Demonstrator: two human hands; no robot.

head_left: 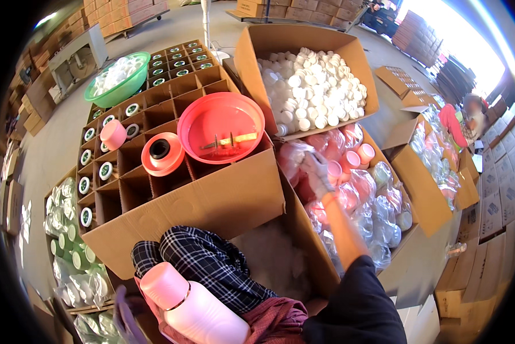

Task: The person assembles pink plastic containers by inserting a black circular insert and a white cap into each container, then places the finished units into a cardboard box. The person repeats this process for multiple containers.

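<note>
My right hand reaches into an open carton of plastic-wrapped pink cups. It touches a clear plastic bag at the carton's far left corner; its fingers are blurred, so their grip does not show. Against my lap leans a pale pink flask with a pink cup-shaped lid on top. My left hand is out of sight. In front of me, a red basin holding a few slim tools sits on a divided carton. Beside the basin is a red round part with a black centre.
White caps fill a carton at the back. A green basin of white pieces rests on the divided carton's far left, near several bottles and a pink cup. Bagged green cups lie at left. Another person sits far right.
</note>
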